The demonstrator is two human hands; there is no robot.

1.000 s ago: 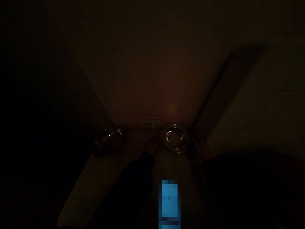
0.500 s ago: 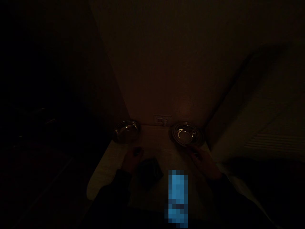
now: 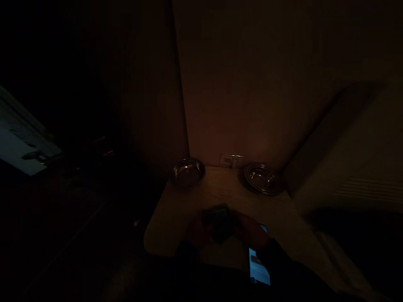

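The scene is very dark. Above the front part of the wooden table (image 3: 171,222), a dark, soft-looking folded cloth (image 3: 220,224) is between my two hands. My left hand (image 3: 198,231) is closed on its left side, and my right hand (image 3: 252,230) grips its right side; the fingers are mostly lost in shadow. Under my right wrist lies a phone (image 3: 260,272) with a lit bluish screen, partly covered by the hand and sleeve.
A shiny metal bowl (image 3: 188,173) stands at the table's back left corner. Several stacked metal dishes (image 3: 263,179) are at the back right. A wall socket (image 3: 227,159) with a plug sits between them. A pale door with a handle (image 3: 34,156) shows at far left.
My right hand has left the metal dishes and come down to the cloth. My left hand has closed on it too. The cloth has come up between them. The view has shifted left.
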